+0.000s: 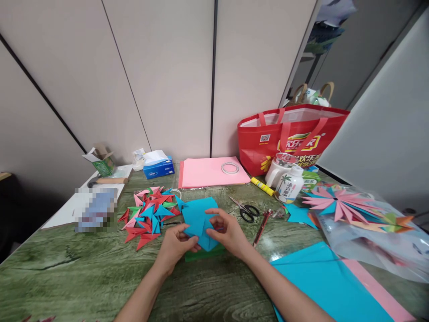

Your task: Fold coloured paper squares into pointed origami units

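A partly folded sheet of blue origami paper [200, 208] is between my hands, its lower end pointed and a crease running down the middle. My left hand [173, 245] pinches its lower left edge between thumb and fingers. On the right side, my right hand [229, 231] grips the paper with curled fingers, the thumb near the central fold. Under the blue sheet lies green paper [197, 256], mostly covered. Just left of it is a pile of folded paper pieces [147, 218] in red, pink, blue and green.
Behind my right hand lie scissors [246, 210] and a red pen [262, 229]. Pink sheets [208, 172] carry a tape roll [230, 168]. A glue stick [262, 186], white bottle [290, 184] and red bag [254, 147] stand beyond. Blue sheets [321, 281] lie near right; a tissue box [159, 168] is back left.
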Motion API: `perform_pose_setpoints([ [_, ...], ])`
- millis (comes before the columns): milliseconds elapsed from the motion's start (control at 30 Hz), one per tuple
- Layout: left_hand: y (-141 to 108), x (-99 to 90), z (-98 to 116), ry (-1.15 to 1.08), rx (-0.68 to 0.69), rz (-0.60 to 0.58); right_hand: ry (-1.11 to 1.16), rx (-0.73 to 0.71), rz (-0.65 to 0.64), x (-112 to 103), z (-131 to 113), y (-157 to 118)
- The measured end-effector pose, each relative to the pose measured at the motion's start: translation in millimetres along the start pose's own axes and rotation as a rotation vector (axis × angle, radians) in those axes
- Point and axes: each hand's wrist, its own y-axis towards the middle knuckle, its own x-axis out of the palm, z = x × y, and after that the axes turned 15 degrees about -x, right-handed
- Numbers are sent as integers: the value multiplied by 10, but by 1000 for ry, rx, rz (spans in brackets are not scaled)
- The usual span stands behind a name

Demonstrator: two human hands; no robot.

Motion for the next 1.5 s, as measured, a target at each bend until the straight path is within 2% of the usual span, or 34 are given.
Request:
perform_pose_setpoints([
  [200, 35, -8, -22, -145, 56, 88, -48, 43, 80, 96, 43, -33],
  [400, 52, -17, -54, -39, 114, 179, -13, 74, 114, 133, 38, -42],
  [500, 37, 0, -55, 25, 118, 163, -32, 59, 149, 122, 57, -35],
  [633, 42, 21, -90, 111, 142, 114, -187, -36, 143, 130, 40, -47],
  [867, 82, 35, -168, 146, 204, 210, -492, -191, 102, 204, -5, -117],
  [1000, 64, 69, -164, 143, 223, 257, -541, -268, 96, 246, 17, -163],
  [1133, 47, 96, -164, 109, 217, 232, -593, -445, 17, 282, 93, -210],
  [1200, 43, 99, -168, 112, 220, 226, -625, -489, -1, 293, 128, -227],
  [1333, 47, 80, -171, 139, 228, 220, -651, -455, -99, 281, 75, -224],
  [1433, 56, 51, -165, 130, 238, 229, -489, -365, -182, 246, -47, -187],
  [1500, 58, 35, -152, 125, 236, 238, -339, -233, -156, 223, -94, -153],
])
